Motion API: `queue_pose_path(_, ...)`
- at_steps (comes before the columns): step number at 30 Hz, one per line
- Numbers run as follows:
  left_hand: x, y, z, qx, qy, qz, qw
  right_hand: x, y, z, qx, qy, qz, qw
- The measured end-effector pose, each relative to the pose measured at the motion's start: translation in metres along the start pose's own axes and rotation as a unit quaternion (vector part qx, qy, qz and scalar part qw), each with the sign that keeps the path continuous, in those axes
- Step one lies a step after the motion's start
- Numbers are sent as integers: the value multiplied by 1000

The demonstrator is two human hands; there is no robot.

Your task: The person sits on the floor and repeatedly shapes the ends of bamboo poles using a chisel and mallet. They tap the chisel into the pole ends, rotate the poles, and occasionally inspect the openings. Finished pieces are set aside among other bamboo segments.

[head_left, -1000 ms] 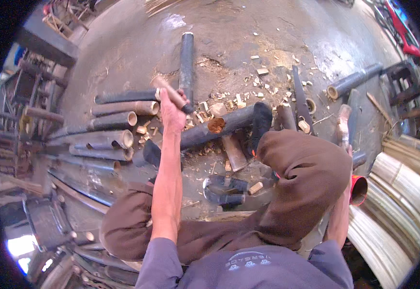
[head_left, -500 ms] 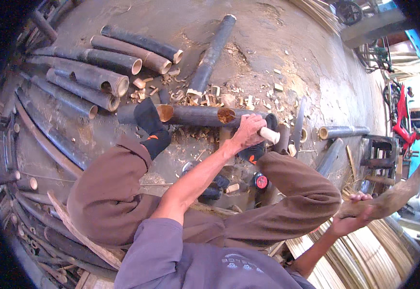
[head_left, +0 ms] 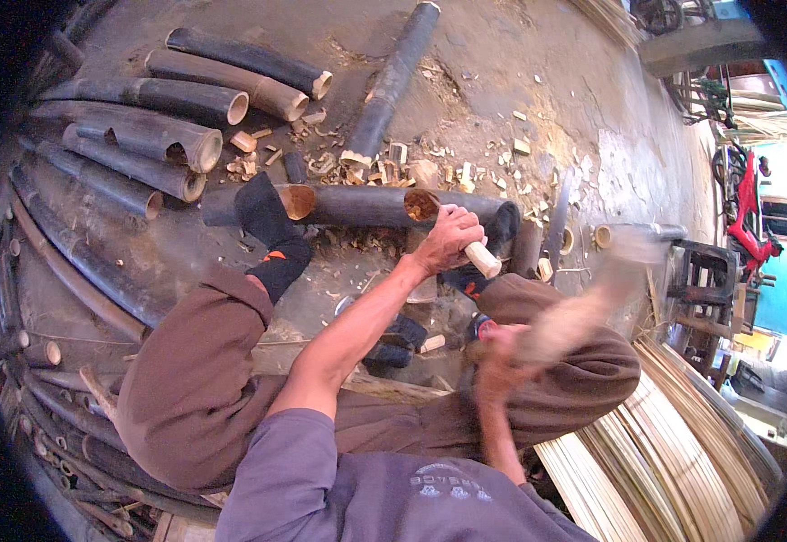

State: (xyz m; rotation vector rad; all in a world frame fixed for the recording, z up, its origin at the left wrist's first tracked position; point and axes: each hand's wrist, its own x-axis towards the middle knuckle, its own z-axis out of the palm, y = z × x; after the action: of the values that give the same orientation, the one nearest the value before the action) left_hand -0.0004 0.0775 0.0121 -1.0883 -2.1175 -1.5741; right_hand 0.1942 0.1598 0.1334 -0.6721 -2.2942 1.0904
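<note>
My left hand (head_left: 452, 237) is wrapped round a chisel, whose pale wooden handle (head_left: 482, 259) juts out toward me; its blade end is mostly hidden at a cut hole in a dark bamboo pole (head_left: 364, 207). The pole lies crosswise by my feet, with a second cut opening further left. My right hand (head_left: 506, 366), blurred by motion, grips a wooden club (head_left: 579, 312) over my right thigh. The club slants up and to the right, apart from the chisel.
Several bamboo poles (head_left: 196, 98) lie at the left, and another pole (head_left: 393, 86) points away ahead. Wood chips (head_left: 398, 155) litter the floor. Pale split strips (head_left: 674, 443) are stacked at my right. A curved blade (head_left: 558, 217) stands beyond my right foot.
My right hand has swung the club inward from the far right, over my right thigh. The chisel handle has tipped a little toward me while my left hand keeps its grip.
</note>
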Motion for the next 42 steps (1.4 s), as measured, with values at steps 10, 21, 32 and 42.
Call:
queue_pose_path(10,7,0,1,23,42,-21,999,29,-11,-21,41,49,-13,998)
queue_pose_path(21,-10,12,20,91,48,36,994,29,-38,-46,110,71,77,988)
queue_pose_path(32,9,19,16,9,41,10,999,23,-42,-43,106,20,68,992)
queue_pose_path(42,-2,5,15,-26,57,-29,998,3,-15,-13,29,11,3,1000)
